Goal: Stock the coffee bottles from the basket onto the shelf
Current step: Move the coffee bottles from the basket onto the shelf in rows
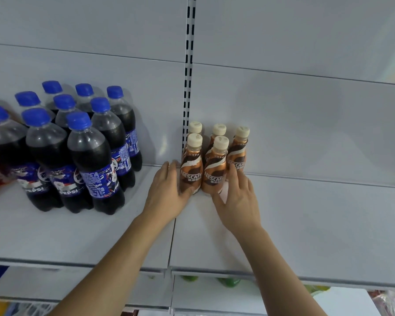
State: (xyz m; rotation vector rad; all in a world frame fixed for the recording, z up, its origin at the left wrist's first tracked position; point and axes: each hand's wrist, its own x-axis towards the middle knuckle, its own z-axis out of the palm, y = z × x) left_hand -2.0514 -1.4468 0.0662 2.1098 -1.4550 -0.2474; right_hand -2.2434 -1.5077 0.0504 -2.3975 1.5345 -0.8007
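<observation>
five coffee bottles (211, 160), nine Pepsi bottles (78, 144)

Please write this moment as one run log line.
left hand: on front-left brown plastic coffee bottle | right hand: on front-right bottle | white metal shelf

pale grey metal shelving (306, 224) fills the view, its plain back panels (294, 110) split by a slotted upright (188, 76). blue-capped cola bottles (78, 151) stand at left. a lower shelf (214, 290) shows beneath, dimly lit.

Both forearms bare, no sleeves; hands (167, 190) ungloved; no rings visible.
</observation>
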